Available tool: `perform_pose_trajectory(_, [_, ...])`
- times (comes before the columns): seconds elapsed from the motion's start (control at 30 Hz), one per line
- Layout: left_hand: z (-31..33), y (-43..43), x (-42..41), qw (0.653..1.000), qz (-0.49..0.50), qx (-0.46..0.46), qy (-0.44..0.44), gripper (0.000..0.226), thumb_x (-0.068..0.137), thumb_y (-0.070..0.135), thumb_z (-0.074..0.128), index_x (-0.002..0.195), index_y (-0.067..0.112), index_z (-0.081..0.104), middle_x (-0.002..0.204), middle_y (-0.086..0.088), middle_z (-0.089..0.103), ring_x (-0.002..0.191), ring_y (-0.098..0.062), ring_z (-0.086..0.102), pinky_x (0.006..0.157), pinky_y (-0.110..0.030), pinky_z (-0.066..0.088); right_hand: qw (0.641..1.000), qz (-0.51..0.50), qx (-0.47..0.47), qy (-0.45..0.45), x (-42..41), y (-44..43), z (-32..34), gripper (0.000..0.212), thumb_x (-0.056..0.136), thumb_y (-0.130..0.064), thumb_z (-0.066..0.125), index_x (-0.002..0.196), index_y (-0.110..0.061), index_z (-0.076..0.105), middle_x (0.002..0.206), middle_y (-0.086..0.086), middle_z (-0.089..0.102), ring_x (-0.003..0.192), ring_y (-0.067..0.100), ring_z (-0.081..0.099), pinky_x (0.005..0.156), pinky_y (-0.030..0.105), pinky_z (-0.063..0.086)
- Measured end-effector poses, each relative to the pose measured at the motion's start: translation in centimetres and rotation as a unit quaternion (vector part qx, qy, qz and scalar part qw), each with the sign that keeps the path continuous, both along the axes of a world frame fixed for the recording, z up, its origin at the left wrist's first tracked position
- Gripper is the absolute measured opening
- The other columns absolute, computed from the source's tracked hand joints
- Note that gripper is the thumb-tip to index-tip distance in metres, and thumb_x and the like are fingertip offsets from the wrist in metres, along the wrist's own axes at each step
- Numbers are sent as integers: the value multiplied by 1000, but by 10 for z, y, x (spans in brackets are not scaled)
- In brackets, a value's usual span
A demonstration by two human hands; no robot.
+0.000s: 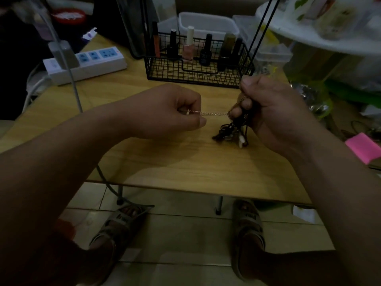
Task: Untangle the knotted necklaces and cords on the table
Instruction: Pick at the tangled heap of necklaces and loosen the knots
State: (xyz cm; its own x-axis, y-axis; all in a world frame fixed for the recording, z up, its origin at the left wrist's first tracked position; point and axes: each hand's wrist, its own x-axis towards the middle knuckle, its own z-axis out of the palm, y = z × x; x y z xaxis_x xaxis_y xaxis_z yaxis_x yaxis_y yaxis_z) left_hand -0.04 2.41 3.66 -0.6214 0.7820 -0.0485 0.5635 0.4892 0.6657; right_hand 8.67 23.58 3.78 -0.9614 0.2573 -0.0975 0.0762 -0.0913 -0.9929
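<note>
Two bare hands are working above a wooden tabletop (165, 162): the left hand (175, 112) is pinching one end of a thin silver chain (214, 113) between curled fingers and thumb, while the right hand (266, 108) is gripping a dark knotted bundle of cords (231, 131) in curled fingers, thumb uppermost. The chain is running taut and nearly level, its long axis lying left to right between the two hands, just above the tabletop. The bundle is hanging downward from the right hand, its loops and a small pale pendant (241, 141) pointing toward the tabletop; whether they are touching it cannot be told. Both forearms are reaching in from the lower corners, wrists angled inward toward each other. Beyond the hands a black wire basket (165, 67) is standing with nail polish bottles (188, 48) upright inside, and a white power strip (86, 62) is lying at the far left.
</note>
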Motion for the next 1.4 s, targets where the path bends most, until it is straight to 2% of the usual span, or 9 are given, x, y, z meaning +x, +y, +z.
perform_pose_trajectory(0.2, [-1,5,2,991,83,-14,102,15,96,49,66,104,36,66,85,15,56,77,2,53,61,-27,37,999,48,6,-13,2,-6,3,2,103,-14,58,102,-13,60,75,0,58,63,10,52,59,23,48])
perform_pose_trajectory(0.3, [-3,10,2,990,118,53,48,29,106,47,51,107,31,75,88,19,67,87,4,62,73,-26,48,998,67,-16,-8,3,-7,4,13,100,-3,57,111,-10,59,83,3,64,67,11,55,60,24,52])
perform_pose_trajectory(0.4, [-2,14,5,978,136,125,-102,46,107,58,41,102,31,78,60,16,51,57,-1,50,67,-30,40,997,68,-32,0,2,-8,3,23,97,5,58,116,-6,57,88,5,68,71,12,61,64,25,55])
perform_pose_trajectory(0.47, [-1,15,8,969,103,149,-169,42,104,58,48,93,31,78,63,1,42,58,-17,40,65,-36,37,997,61,-35,6,1,-9,1,22,97,7,58,115,-6,56,87,6,68,75,12,65,69,27,57])
perform_pose_trajectory(0.63, [-3,18,10,986,82,94,-109,21,96,44,68,102,26,74,50,17,54,46,-1,41,43,-16,35,999,37,-19,8,-3,-14,-5,22,94,6,63,111,-6,56,85,7,68,81,16,69,81,31,60])
perform_pose_trajectory(0.77, [-6,19,7,976,101,135,-136,12,99,31,69,97,21,72,53,13,53,51,-10,39,45,-23,31,1000,25,0,5,-4,-12,-7,21,94,4,65,112,-5,59,91,11,65,81,17,68,74,26,57])
perform_pose_trajectory(0.97, [-1,12,3,966,98,178,-163,12,101,30,64,97,20,68,64,-2,48,55,-16,38,50,-29,33,972,135,185,-43,5,-3,-8,35,94,-26,73,129,-22,66,114,-4,76,101,7,71,81,22,55])
perform_pose_trajectory(1.13, [-1,13,-1,959,92,204,-172,15,102,28,63,103,14,69,68,-2,46,56,-12,38,50,-25,35,926,183,325,-62,4,-12,-15,25,91,-32,77,115,-27,73,106,-7,77,98,7,72,89,30,55])
perform_pose_trajectory(1.4, [1,-2,-16,955,190,189,-124,35,102,54,56,99,21,70,82,-4,63,65,-17,47,57,-32,38,990,102,75,-65,10,9,-1,9,102,-9,53,96,-10,60,76,9,69,87,32,75,70,41,58])
